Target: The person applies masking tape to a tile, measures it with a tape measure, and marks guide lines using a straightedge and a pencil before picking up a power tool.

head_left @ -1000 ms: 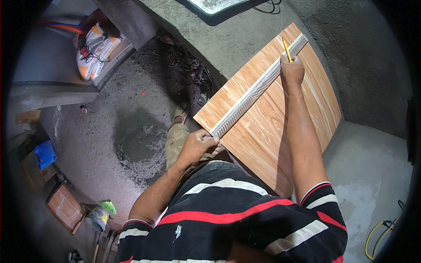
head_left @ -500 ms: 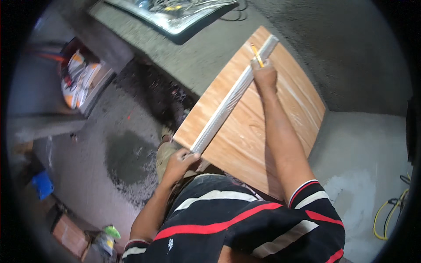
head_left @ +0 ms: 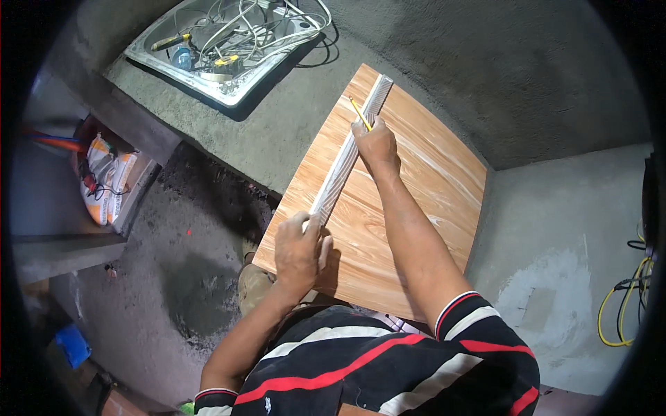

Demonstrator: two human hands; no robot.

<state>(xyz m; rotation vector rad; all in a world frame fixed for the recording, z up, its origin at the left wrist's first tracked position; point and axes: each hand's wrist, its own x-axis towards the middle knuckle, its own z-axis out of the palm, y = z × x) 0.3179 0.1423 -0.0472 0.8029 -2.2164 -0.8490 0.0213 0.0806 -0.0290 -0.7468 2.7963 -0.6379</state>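
Note:
A wood-patterned tile [head_left: 433, 187] leans at a slant in front of me, against the grey ledge. Diagonally across its face lies a long silver-white straight strip [head_left: 340, 173] with a ridged surface. My left hand [head_left: 297, 253] is closed over the strip's near end, its fingers resting above the tile's lower left part. Higher up, my right hand [head_left: 378, 147] is closed on a yellow pencil [head_left: 361, 114], which points up and left across the strip. The same hand presses the strip against the tile. My right palm is hidden from view.
On the ledge [head_left: 284, 142] sits a metal sink basin [head_left: 239, 107] holding cables, a tape measure and other tools. An orange-and-white bag [head_left: 111, 184] stands at far left. Yellow and black cables [head_left: 610, 319] hang at right. A blue object [head_left: 73, 345] lies at lower left.
My left hand has moved from the tile's near edge up over its face, still at the strip's near end. The view has shifted, showing more of the basin. My right hand keeps the pencil.

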